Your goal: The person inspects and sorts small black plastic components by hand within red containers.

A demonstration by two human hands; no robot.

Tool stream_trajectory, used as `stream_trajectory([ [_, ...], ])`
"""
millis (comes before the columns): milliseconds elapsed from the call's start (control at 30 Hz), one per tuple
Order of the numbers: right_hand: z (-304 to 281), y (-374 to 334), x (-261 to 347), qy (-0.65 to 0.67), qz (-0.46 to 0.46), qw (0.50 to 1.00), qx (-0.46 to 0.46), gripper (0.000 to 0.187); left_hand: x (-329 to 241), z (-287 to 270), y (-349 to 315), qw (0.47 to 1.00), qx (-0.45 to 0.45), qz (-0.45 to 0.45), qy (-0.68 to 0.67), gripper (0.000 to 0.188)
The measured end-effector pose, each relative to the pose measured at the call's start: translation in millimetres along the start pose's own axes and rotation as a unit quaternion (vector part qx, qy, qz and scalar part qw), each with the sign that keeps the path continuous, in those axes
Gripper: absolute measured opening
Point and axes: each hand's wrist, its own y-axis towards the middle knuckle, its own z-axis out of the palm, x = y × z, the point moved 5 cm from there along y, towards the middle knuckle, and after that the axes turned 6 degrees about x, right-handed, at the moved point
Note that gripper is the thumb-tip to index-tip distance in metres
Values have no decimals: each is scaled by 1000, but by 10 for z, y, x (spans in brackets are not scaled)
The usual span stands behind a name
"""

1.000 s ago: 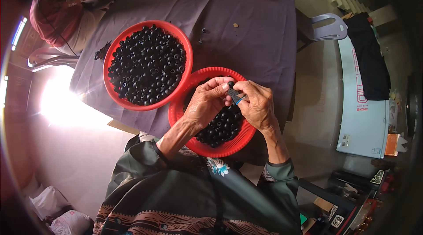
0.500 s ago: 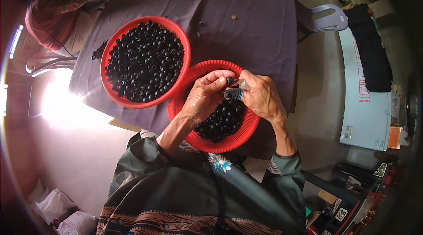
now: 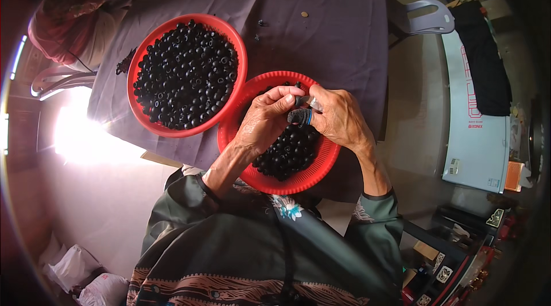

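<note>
A: Hands now? Quick.

B: Left hand and right hand are working together over the near basket. Left grip is pinching a dark berry at the fingertips. Right grip is pressed together around a small tool, thumb in a dark sleeve with a blue rim. Berry is sitting just above the tool, at the point where the two grips are meeting.

A: Anything changing against the earlier frames?

B: Little. Both hands are staying over the same basket, meeting at the same spot; the view is shifting a bit, so the whole scene is sliding slightly. The pinch is looking tighter now, the berry more tucked between the fingertips.

A: Meaning?

B: My guess: the same berry is still being worked with the tool, nothing dropped or swapped yet.

A: Around the grip?

B: Under it, more berries are filling the near basket. Left of it, touching rims, the far basket is sitting heaped full. Both are resting on the dark-clothed counter. Beyond, a few loose bits are lying on the cloth. Far left, another person is sitting at the counter's end.
</note>
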Motion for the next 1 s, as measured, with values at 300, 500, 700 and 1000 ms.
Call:
stream_trajectory([
  [300,8,9,19,17,6,1000,0,31,83,-50,8,999,-14,-22,-31,21],
  [500,40,-10,0,-24,14,1000,-2,27,102,-39,3,997,-12,-26,-68,17],
  [700,48,-18,8,-43,28,999,-6,23,127,-51,8,995,-30,-39,-83,18],
  [1000,82,-18,25,-62,24,998,-13,20,162,-83,17,992,-43,-49,-109,17],
])
